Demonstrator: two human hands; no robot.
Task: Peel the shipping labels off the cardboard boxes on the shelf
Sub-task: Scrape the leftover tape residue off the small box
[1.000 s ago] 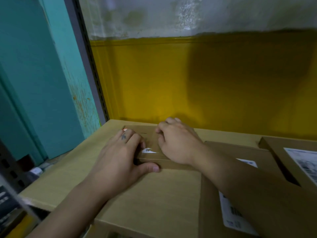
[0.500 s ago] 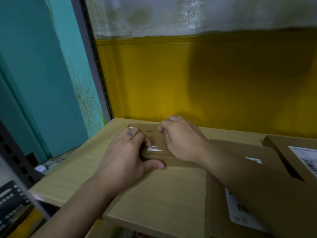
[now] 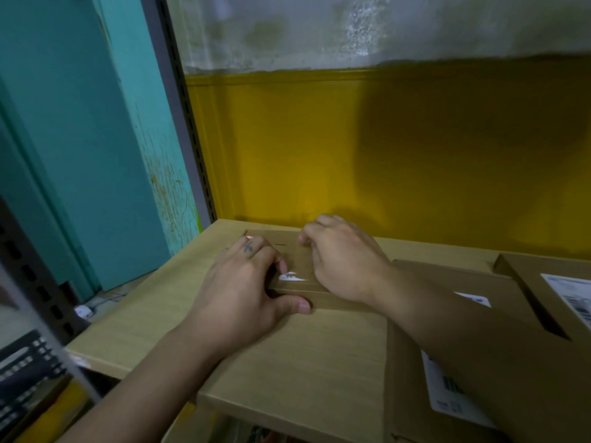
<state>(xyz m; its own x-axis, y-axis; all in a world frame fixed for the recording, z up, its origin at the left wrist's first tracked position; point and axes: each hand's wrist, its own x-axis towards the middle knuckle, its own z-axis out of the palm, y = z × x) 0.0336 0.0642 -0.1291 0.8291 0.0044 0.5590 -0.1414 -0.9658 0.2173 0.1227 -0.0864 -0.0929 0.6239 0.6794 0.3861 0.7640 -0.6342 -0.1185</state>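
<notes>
Small cardboard box [image 3: 292, 255] lies flat on the wooden shelf [image 3: 153, 314], with a white label scrap [image 3: 291, 277] on top. The left hand [image 3: 243, 289] grips its left end, thumb against the front edge. The right hand [image 3: 342, 260] curls over the top; whether it pinches anything cannot be told

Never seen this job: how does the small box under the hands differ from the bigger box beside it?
The small box shows only a torn white scrap of label; the bigger box carries a large printed label. The left hand and right hand hold the small box; only the forearm crosses the bigger box. Both are brown cardboard.
</notes>
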